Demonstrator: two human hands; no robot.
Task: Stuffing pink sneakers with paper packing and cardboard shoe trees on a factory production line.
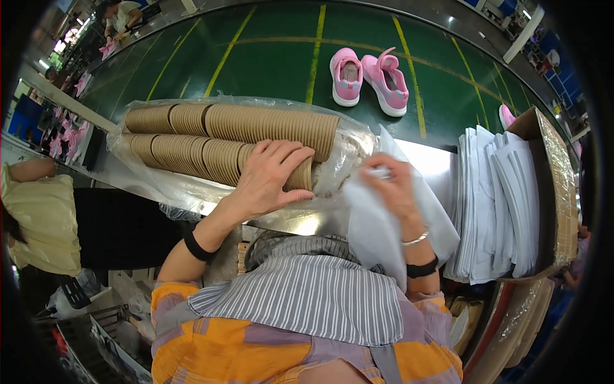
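Observation:
Two rows of tightly stacked, ribbed brown cardboard-like pieces point(268, 123) lie in a clear plastic bag point(348, 144). My left hand point(272, 173) is closed over the right end of the near row, fingers across its top and thumb on the near side. Blurred by motion, my right hand point(390, 182) pinches a white paper sheet point(368, 221), part of it crumpled between the fingers. The sheet hangs down in front of me, partly behind my right forearm. Beyond the bag, a pair of pink shoes point(387, 83) with white soles stands upright on the green belt.
The green belt point(281, 61) has yellow lines. At right, a stack of white paper sheets point(492, 205) leans by an open cardboard box point(553, 192). Another pink shoe point(506, 116) shows behind the box. A person in yellow point(41, 224) is at left; another works farther back.

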